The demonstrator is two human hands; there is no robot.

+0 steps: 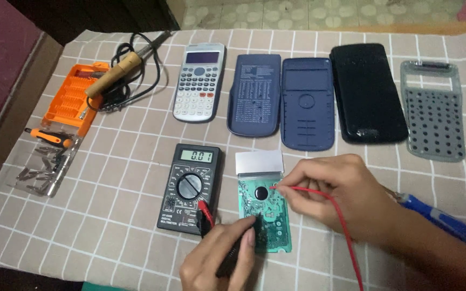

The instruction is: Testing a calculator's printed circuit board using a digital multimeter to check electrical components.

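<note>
the green circuit board (264, 215) lies flat on the checked cloth (120, 226) near the front edge of the table, just right of the black meter (190, 187), with a silver screen panel (260, 162) at its far end. the right hand (333, 188) is closed in a pinch around the red probe (284, 187), whose tip rests on the board beside the dark round button cell (261, 193); the red lead (341, 226) runs from that hand toward the near edge. the left hand (219, 258) is clenched around the black probe (238, 245), its tip set down on the lower left part of the board. the meter's dial is turned and its display is lit; red and black plugs sit in its near right corner. along the far row, from left to right, lie an orange bit case (74, 97), a soldering iron (117, 73) with a wooden handle and coiled black cord, a silver calculator (199, 82), two dark blue covers (253, 94) side by side, a glossy black cover (367, 91) and a grey keypad frame (432, 110). a small orange screwdriver (49, 137) and loose bits lie on a clear lid at the left edge. a blue tool (443, 221) lies behind the right forearm, partly hidden.
</note>
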